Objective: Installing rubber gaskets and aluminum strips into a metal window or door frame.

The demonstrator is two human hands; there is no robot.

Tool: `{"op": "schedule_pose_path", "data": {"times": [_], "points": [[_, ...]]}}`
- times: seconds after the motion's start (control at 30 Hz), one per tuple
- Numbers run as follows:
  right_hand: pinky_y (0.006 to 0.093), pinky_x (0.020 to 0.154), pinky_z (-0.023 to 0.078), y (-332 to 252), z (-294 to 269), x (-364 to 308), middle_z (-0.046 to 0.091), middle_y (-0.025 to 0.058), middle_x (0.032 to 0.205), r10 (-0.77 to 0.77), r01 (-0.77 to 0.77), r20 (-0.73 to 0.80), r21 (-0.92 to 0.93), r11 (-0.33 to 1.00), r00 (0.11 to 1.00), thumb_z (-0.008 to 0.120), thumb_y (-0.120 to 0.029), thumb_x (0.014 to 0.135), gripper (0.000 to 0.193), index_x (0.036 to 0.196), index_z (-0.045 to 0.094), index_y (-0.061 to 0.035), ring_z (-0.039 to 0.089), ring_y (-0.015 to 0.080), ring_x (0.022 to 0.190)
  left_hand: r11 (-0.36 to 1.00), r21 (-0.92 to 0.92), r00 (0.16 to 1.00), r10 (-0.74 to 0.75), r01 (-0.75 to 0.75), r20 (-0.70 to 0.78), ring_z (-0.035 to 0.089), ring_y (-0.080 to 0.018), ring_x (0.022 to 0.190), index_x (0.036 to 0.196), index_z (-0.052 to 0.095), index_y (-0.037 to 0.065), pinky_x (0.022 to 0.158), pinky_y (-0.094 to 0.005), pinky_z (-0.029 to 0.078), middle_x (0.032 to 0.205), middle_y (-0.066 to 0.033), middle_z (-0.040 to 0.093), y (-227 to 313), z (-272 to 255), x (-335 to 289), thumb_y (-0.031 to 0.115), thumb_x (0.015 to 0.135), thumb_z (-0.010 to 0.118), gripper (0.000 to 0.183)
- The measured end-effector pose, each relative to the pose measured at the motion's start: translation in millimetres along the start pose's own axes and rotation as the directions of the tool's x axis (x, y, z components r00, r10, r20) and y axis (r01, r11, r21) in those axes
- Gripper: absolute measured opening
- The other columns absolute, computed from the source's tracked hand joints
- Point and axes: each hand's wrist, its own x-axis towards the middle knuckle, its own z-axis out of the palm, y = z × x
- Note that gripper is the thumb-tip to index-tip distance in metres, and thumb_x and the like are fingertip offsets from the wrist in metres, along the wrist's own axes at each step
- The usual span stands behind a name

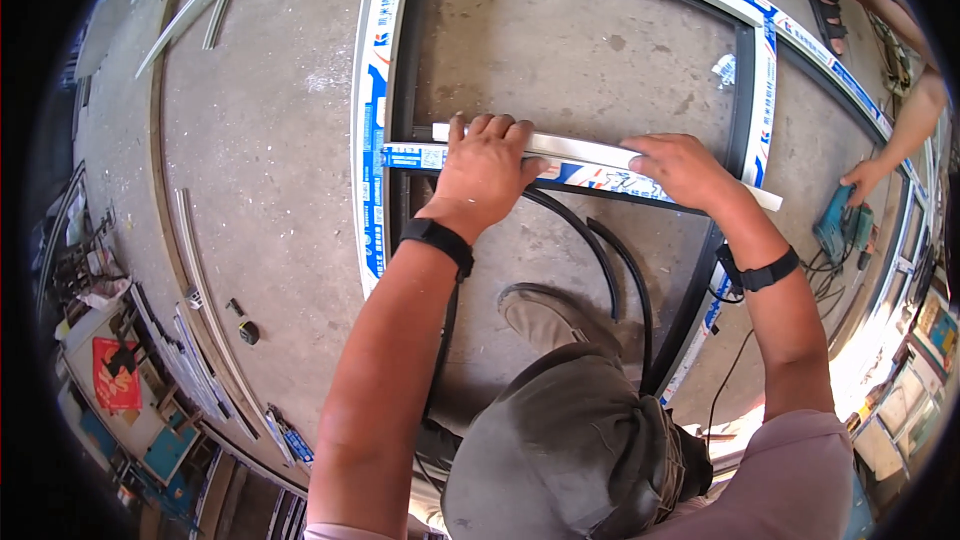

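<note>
A long white strip [588, 152] lies along the crossbar [600, 177] of a large metal frame [373, 140]. The frame's bars are wrapped in blue and white film. My left hand [487, 168] is closed over the strip near its left end, knuckles up and thumb against the crossbar. Further right, my right hand [688, 172] grips the strip and bar, fingers pointing left. The strip's right end sticks out past the frame's side bar. Two curved black rubber strips [590, 240] hang or lie below the crossbar; their upper ends are partly hidden.
At right, another person's hand [862, 180] touches a teal power tool [832, 225] with trailing cables. A tape measure [248, 331] lies on the concrete floor at left. Long metal strips [205, 290] lie beyond it. A shoe [545, 318] stands inside the frame.
</note>
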Motion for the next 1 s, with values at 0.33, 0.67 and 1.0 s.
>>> {"op": "schedule_pose_path", "data": {"times": [0.33,0.67,1.0], "points": [[0.0456,0.088,0.048,-32.0,-6.5,51.4,0.068,0.0231,0.106,0.064,-0.091,0.191,0.134,0.987,0.980,0.054,-0.031,0.096,0.035,0.117,0.067,-0.0054,0.063,0.0397,0.100,0.998,-0.012,0.996,0.054,-0.055,-0.067,0.058,-0.0342,0.106,0.104,0.068,0.005,0.100,-0.0484,0.038,0.104,-0.0149,0.066,-6.0,2.3,16.1,0.038,0.093,0.058,0.035],[0.0328,0.091,0.049,35.1,-43.1,-0.8,0.070,0.0167,0.111,0.261,-0.328,0.369,0.131,0.936,0.892,0.068,-0.021,0.089,0.041,0.122,0.064,0.0030,0.066,0.0238,0.099,0.996,-0.048,0.993,-0.064,0.069,0.099,0.065,-0.0410,0.082,0.095,0.070,0.007,0.074,-0.0483,0.051,0.081,-0.0207,0.067,-21.9,-0.7,40.5,0.045,0.096,0.053,0.042],[0.0346,0.094,0.047,29.4,-56.2,-9.6,0.071,0.0142,0.108,0.321,-0.415,0.420,0.153,0.897,0.849,0.069,-0.022,0.087,0.038,0.119,0.067,-0.0021,0.066,0.0248,0.099,0.997,-0.055,0.999,-0.045,0.046,0.005,0.065,-0.0408,0.076,0.091,0.066,0.005,0.070,-0.0487,0.050,0.076,-0.0214,0.066,-16.6,1.5,39.6,0.043,0.098,0.052,0.041]]}}
